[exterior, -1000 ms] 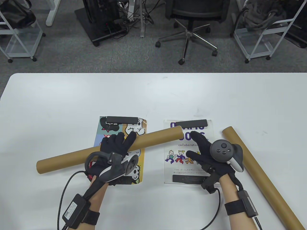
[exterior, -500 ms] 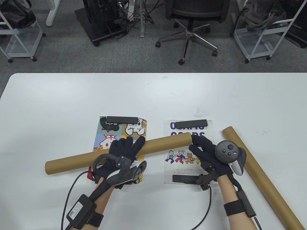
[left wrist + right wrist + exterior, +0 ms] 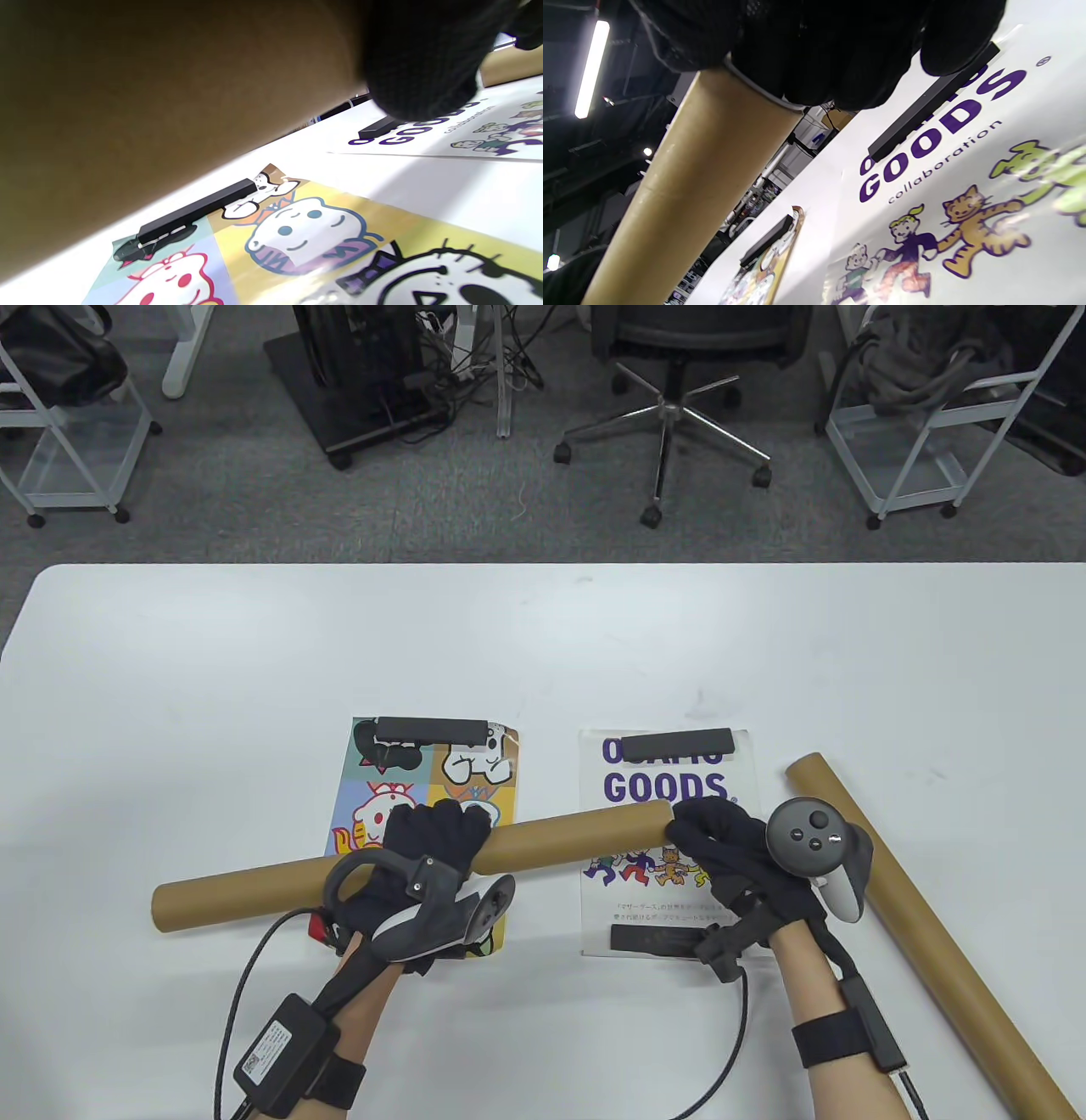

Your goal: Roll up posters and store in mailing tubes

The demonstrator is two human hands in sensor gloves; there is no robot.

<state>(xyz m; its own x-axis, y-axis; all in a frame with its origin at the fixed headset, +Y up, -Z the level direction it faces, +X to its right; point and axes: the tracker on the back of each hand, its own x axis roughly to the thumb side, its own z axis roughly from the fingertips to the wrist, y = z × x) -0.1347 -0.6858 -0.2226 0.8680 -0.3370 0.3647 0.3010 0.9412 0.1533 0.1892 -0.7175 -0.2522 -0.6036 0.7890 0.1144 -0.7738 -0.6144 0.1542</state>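
A long brown mailing tube (image 3: 560,836) lies across the front of the table, held above the posters; it fills the left wrist view (image 3: 148,84) and shows in the right wrist view (image 3: 683,186). My left hand (image 3: 433,848) grips its middle. My right hand (image 3: 721,836) grips its right end, covering the opening. A cartoon poster (image 3: 382,806) lies flat under the left hand, a white "GOODS" poster (image 3: 662,785) under the right. Black bars (image 3: 431,729) (image 3: 679,745) (image 3: 653,940) weigh the posters down.
A second brown tube (image 3: 925,925) lies diagonally at the right, running toward the table's front right corner. The white table (image 3: 543,645) has bare surface behind the posters. An office chair (image 3: 670,390) and wire carts (image 3: 925,432) stand beyond its far edge.
The tube has swung toward level and shifted right and nearer. My right hand came from open above the white poster onto the tube's right end. My left hand closed round the tube's middle.
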